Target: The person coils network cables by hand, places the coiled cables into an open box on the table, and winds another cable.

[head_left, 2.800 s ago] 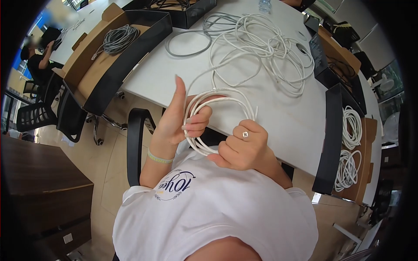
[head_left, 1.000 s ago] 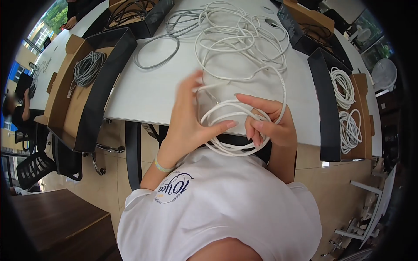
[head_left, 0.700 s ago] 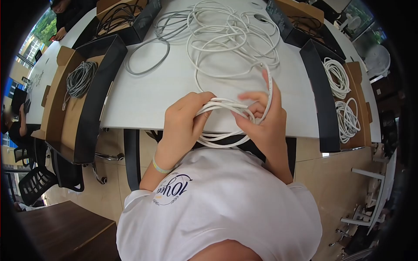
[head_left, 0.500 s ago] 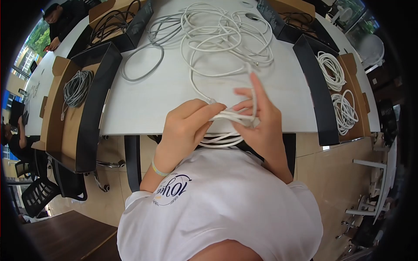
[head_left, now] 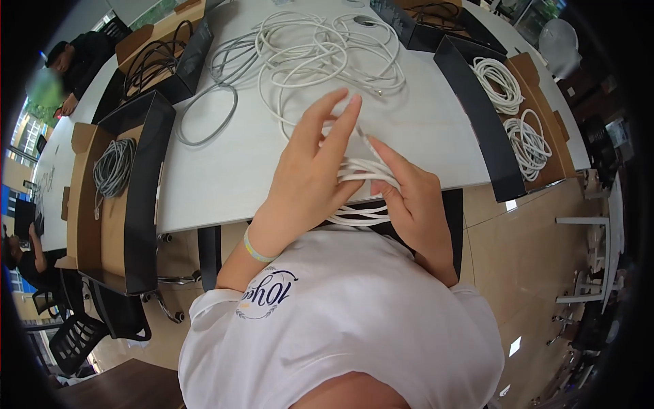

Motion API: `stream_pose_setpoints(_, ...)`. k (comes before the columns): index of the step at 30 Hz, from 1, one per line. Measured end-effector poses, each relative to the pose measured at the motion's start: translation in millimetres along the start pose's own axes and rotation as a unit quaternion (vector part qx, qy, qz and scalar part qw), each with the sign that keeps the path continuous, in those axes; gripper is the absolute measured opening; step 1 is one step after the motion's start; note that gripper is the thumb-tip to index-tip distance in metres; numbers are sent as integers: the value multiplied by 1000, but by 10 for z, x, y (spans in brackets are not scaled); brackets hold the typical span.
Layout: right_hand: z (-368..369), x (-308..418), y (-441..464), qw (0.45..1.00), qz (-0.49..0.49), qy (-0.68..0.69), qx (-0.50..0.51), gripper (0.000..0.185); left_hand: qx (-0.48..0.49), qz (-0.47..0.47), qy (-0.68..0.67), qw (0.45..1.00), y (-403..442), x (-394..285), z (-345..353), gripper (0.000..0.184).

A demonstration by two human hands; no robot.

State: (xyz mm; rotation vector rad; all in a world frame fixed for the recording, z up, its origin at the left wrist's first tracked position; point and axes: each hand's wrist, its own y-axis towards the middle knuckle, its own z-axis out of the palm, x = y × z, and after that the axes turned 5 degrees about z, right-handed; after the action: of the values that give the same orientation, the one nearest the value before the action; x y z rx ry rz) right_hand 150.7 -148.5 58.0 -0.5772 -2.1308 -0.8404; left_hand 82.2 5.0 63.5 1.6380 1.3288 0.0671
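A coiled white cable (head_left: 364, 165) is held in front of me at the table's near edge, its lower loops hanging by my shirt. My right hand (head_left: 412, 194) is closed on the right side of this coil, thumb and fingers gripping the strands. Beside the coil's left side, my left hand (head_left: 306, 163) has its fingers stretched up and apart, with the thumb close to the strands. A strand runs up behind the left fingers; where it leads is partly hidden. Farther back lies a loose tangle of white cable (head_left: 306, 85) with a connector end.
Grey cable (head_left: 235, 112) lies left of the tangle. An open box (head_left: 150, 198) with a grey coil stands left, another box (head_left: 470, 116) with white coils right. Boxes of black cables (head_left: 180, 82) stand behind. A person (head_left: 82, 61) sits at the far left.
My left hand has let go of the coil and raised its outstretched fingers. My right hand, with fingers spread before, has closed on the coil. The view has turned slightly.
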Motion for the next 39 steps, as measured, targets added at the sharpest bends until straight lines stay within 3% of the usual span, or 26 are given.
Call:
stream_pose_setpoints(3, -103, -4, -31, 999, -18, 42, 29, 43, 63, 62, 72, 994, 3, 80, 23, 69)
stream_pose_setpoints(5, -179, -12, -43, 994, -77, 20, 71, 44, 89, 68, 22, 993, -14, 121, -4, 61)
stream_pose_setpoints(7, -132, -43, -77, 994, -96, 55, 10, 42, 135, 44, -107, 984, -18, 118, -51, 54)
stream_pose_setpoints(9, -200, 25, -102, 986, -141, 69, -53, 36, 105, -3, -126, 987, -32, 120, -26, 46)
stream_pose_setpoints(10, -291, 92, -139, 985, -160, -12, -61, 30, 86, -53, -129, 987, -76, 170, 17, 40)
stream_pose_setpoints(11, -277, 76, -143, 985, -158, -15, -62, 30, 66, -103, -131, 984, -108, 203, 47, 36)
stream_pose_setpoints(12, -254, 38, -143, 975, -213, 14, -56, 28, 64, -89, -128, 986, -123, 202, 64, 31)
stream_pose_setpoints(14, -247, 17, -108, 958, -281, 58, -16, 23, 30, -187, -248, 950, -134, 161, 57, 31)
stream_pose_setpoints(17, -151, -42, -51, 955, -293, 36, -15, 20, -108, -11, -209, 972, -98, 265, 99, 32)
stream_pose_setpoints(20, -8, -87, -16, 975, -218, -36, -35, 17, -170, -43, -393, 902, -148, 172, 86, 29)
stream_pose_setpoints(21, 27, -167, -3, 980, -194, -5, -34, 21, -165, 28, -390, 905, -168, 262, 86, 31)
stream_pose_setpoints(24, 163, -238, 100, 979, -176, 73, -67, 20, -201, 119, -354, 906, -249, 322, 93, 37)
stream_pose_setpoints(26, 216, -331, 139, 976, -190, 97, -45, 24, -161, 218, -231, 934, -237, 333, 5, 36)
stream_pose_setpoints(28, 251, -317, 118, 993, -85, 62, -45, 29, -133, 260, -163, 942, -242, 300, -30, 35)
stream_pose_setpoints(30, 208, -337, 118, 993, -95, -8, -63, 54, -247, 135, -154, 947, -259, 249, 79, 35)
stream_pose_setpoints(32, 166, -315, 109, 988, -115, -44, -95, 84, -278, 116, -79, 950, -177, 221, 86, 32)
stream_pose_setpoints(35, 165, -250, 34, 976, -166, -17, -139, 92, -278, 118, -28, 953, -141, 240, 93, 31)
stream_pose_setpoints(37, 72, -138, -29, 973, -177, -77, -126, 100, -283, 107, -26, 953, -120, 248, 88, 31)
stream_pose_setpoints(39, 63, -139, -59, 920, -284, -165, -213, 107, -279, 95, -7, 956, -106, 233, 80, 31)
